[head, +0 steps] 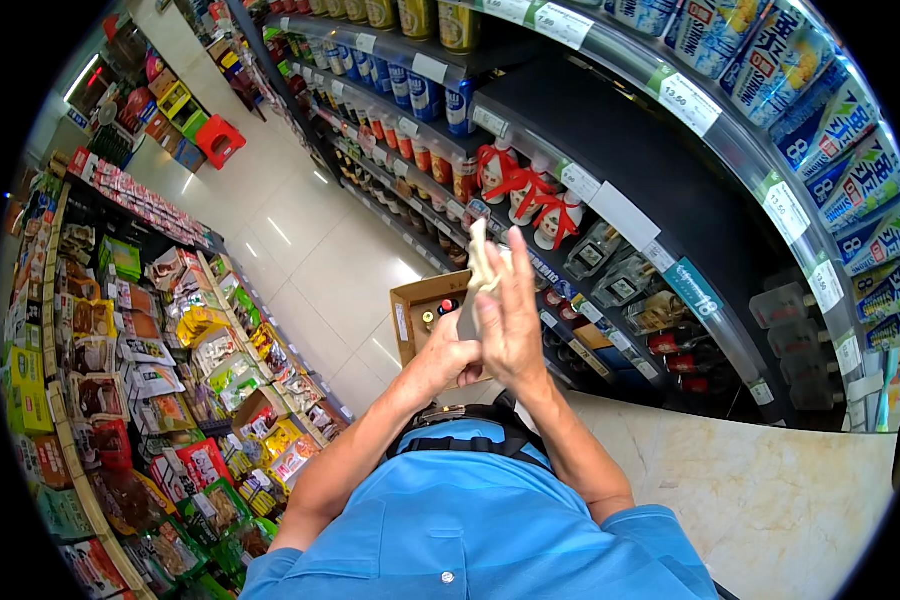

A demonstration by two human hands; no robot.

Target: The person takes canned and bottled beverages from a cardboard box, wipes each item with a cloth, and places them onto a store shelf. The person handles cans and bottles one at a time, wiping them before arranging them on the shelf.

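A cream-coloured cloth item with a grey part, perhaps a work glove (pixel 483 259), stands up between my hands in front of my waist. My left hand (pixel 444 355) has its fingers curled about the lower, grey end. My right hand (pixel 511 322) lies along the item's right side with its fingers stretched upward; whether it grips the item cannot be told. Just beyond and below the hands is an open cardboard box (pixel 403 319) with a few bottles (pixel 428 319) in it, partly hidden by my hands and forearms.
Shelves of cans (pixel 424 97), ribbon-tied white bottles (pixel 521 196) and clear bottles (pixel 594 250) rise close on the right. Boxed drinks (pixel 855 176) fill the upper right shelf. Packaged snacks (pixel 146 352) line the left side. A tiled aisle (pixel 315 277) runs between, with a red stool (pixel 220 140) farther off.
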